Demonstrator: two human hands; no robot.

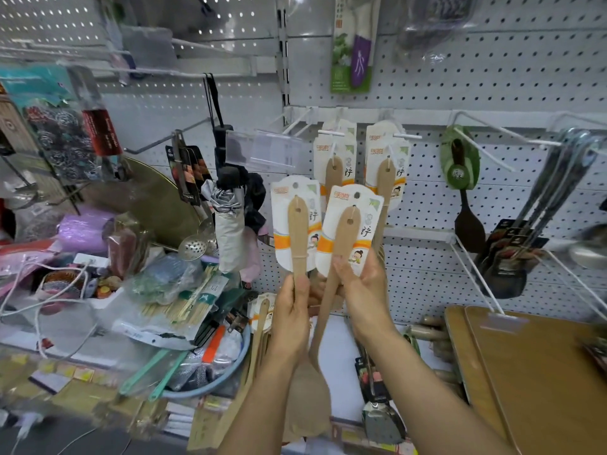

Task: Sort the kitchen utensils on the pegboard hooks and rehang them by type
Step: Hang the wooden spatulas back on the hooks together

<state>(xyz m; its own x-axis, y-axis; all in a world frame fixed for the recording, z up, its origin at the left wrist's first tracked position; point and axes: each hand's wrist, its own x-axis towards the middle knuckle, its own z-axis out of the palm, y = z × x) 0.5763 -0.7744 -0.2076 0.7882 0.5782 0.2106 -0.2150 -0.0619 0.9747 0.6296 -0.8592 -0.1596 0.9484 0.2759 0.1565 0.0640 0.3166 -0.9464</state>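
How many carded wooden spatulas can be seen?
5: one in the left hand, one in the right hand, two on the pegboard hooks, one lower in the blue basin. More may hang hidden behind.

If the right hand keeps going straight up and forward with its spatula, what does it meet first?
Probably the carded wooden spatulas hanging on the white pegboard hook just above the right hand; depth is unclear from this view.

Item: I am seeing bare pegboard (427,205) opening between hanging wooden spatulas (386,178) and black spatula (468,224); white hooks (483,149) jutting out, folded umbrella (230,218) crowding left.
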